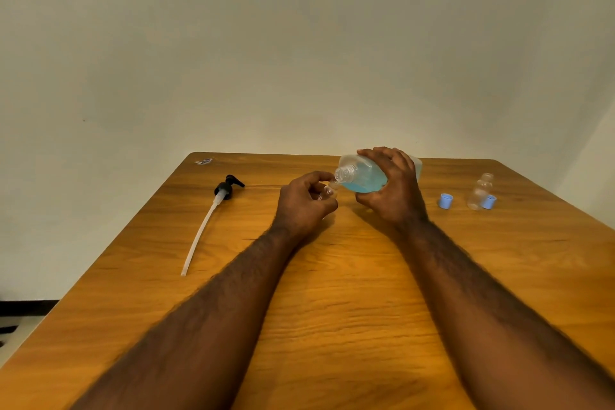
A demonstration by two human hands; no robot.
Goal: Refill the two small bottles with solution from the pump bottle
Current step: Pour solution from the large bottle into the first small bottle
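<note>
Left hand (306, 203): fingers (314, 176) curled round the first small bottle (328, 190). It is mostly hidden in the grip, and only the neck & a bit of clear wall show, so I cannot tell the level inside. Right hand (391, 188): fingers wrapped over the pump bottle (362, 180), thumb under it. It is held tilted w/ the open neck pointing down-left, touching or just above the small bottle's mouth. The blue solution lies toward the neck; no stream is visible.

Progress, as I judge: the pump is already off, both small bottles are uncapped, and the first fill is in hand, prob. near its start. Left to do: finish this one, fill the second small bottle (480, 191), which looks empty at right, then put the caps back.

Around: the pump head (223, 189) w/ its long tube lies on the table (332, 309) at left, well apart. One blue cap (446, 200) is near the second small bottle; the other blue cap (489, 202) is just beside it or touching. Nothing blocks the way. A wide neck over a narrow mouth means spill risk, I think.
</note>
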